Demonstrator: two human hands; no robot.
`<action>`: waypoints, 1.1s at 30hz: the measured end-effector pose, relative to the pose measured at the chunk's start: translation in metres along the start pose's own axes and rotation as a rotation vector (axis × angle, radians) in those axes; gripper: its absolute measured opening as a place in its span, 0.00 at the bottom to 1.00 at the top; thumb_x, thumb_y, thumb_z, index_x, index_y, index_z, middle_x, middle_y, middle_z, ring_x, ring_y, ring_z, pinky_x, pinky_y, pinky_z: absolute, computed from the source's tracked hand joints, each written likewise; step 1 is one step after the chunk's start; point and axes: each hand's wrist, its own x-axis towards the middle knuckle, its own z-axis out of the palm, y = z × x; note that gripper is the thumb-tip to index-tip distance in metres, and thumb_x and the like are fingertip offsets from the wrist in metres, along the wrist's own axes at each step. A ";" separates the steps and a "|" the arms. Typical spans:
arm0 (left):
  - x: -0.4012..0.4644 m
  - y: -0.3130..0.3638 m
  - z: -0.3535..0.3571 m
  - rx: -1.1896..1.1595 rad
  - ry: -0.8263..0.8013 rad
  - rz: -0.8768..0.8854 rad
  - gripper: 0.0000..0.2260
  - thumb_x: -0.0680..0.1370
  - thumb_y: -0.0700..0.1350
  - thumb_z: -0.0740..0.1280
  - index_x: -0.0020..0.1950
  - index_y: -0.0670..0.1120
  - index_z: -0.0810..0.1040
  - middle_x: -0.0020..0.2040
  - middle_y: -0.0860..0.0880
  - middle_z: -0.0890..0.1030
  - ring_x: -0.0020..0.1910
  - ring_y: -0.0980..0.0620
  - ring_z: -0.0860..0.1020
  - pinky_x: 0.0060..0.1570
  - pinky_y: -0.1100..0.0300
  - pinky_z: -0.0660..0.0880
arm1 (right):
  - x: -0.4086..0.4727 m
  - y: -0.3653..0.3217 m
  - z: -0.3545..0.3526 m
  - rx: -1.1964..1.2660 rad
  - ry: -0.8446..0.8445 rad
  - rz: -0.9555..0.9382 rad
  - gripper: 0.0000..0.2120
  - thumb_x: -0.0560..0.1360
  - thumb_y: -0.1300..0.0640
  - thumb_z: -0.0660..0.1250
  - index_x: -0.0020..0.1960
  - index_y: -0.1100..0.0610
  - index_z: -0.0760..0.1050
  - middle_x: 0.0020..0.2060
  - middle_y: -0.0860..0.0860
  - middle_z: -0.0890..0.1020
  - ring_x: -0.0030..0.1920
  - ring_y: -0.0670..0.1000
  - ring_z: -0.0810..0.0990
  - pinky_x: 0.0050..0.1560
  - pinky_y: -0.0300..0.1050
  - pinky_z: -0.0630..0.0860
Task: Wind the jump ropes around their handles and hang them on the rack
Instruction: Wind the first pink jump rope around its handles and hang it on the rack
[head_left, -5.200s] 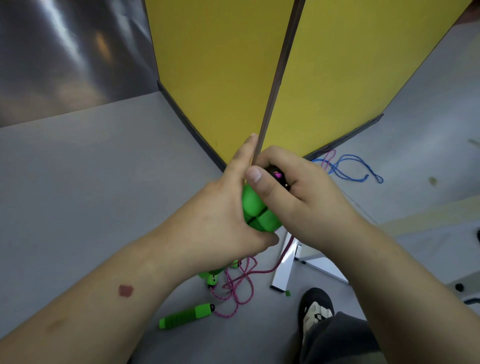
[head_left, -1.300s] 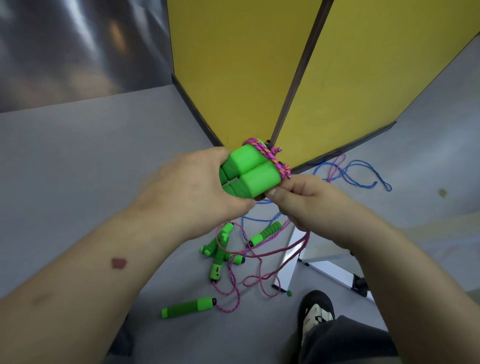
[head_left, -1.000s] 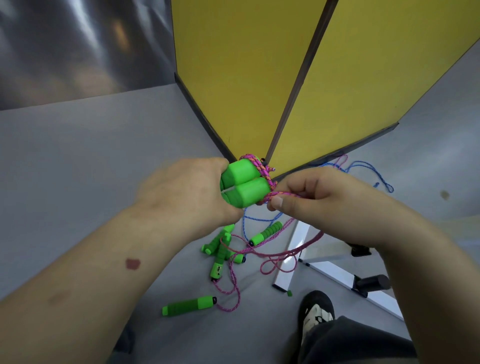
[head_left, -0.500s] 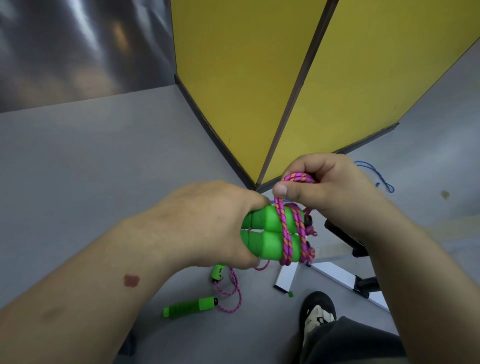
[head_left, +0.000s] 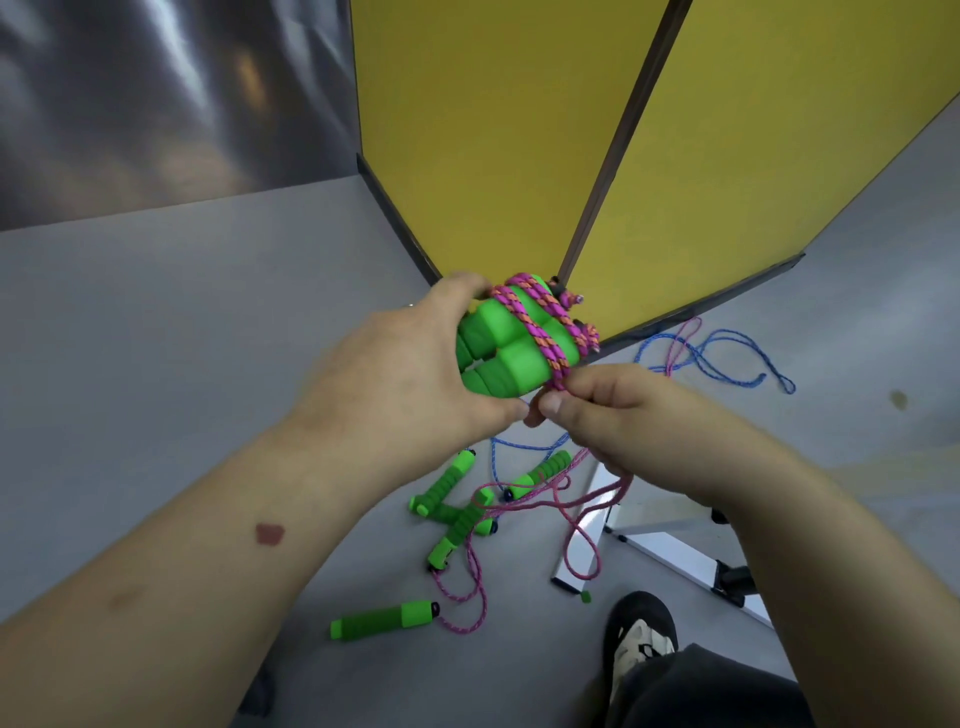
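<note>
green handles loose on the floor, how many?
5. One lies alone nearest the camera. Four cluster below the hands: left one, one by the blue rope, one lying crosswise, one angled downward. Others may be hidden behind the arms.

We cannot see the far ends of the green handles (head_left: 501, 351): the left hand (head_left: 415, 379) covers them, and its fingers are out of sight behind the bundle. The right hand (head_left: 618, 410) hides where the pink rope (head_left: 540, 317) leaves the wraps. Both forearms run off the bottom edge. The shoe (head_left: 641, 636) is partly covered by the dark trouser leg (head_left: 711, 686). The white frame (head_left: 670, 551) is cut by the right arm. We cannot tell which rope joins which handle on the floor (head_left: 156, 364).
</note>
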 end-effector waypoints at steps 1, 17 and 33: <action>0.000 0.000 0.001 0.033 0.013 -0.017 0.38 0.67 0.67 0.77 0.72 0.67 0.62 0.49 0.57 0.80 0.46 0.51 0.77 0.44 0.54 0.77 | -0.002 -0.003 0.000 -0.095 -0.031 -0.011 0.14 0.81 0.41 0.61 0.51 0.46 0.82 0.32 0.55 0.73 0.34 0.54 0.72 0.38 0.51 0.74; -0.003 0.010 0.014 0.333 -0.179 0.212 0.35 0.66 0.69 0.76 0.70 0.68 0.66 0.42 0.58 0.69 0.43 0.52 0.71 0.36 0.56 0.71 | -0.013 -0.016 -0.020 0.229 0.157 -0.284 0.11 0.81 0.54 0.65 0.43 0.55 0.82 0.25 0.41 0.73 0.26 0.41 0.68 0.29 0.33 0.65; -0.017 0.020 -0.009 -0.228 -0.275 0.228 0.31 0.59 0.62 0.83 0.56 0.66 0.71 0.50 0.62 0.80 0.48 0.65 0.79 0.45 0.62 0.79 | 0.005 0.009 -0.011 1.156 -0.290 -0.053 0.15 0.81 0.57 0.65 0.42 0.59 0.86 0.40 0.58 0.87 0.47 0.59 0.83 0.46 0.41 0.81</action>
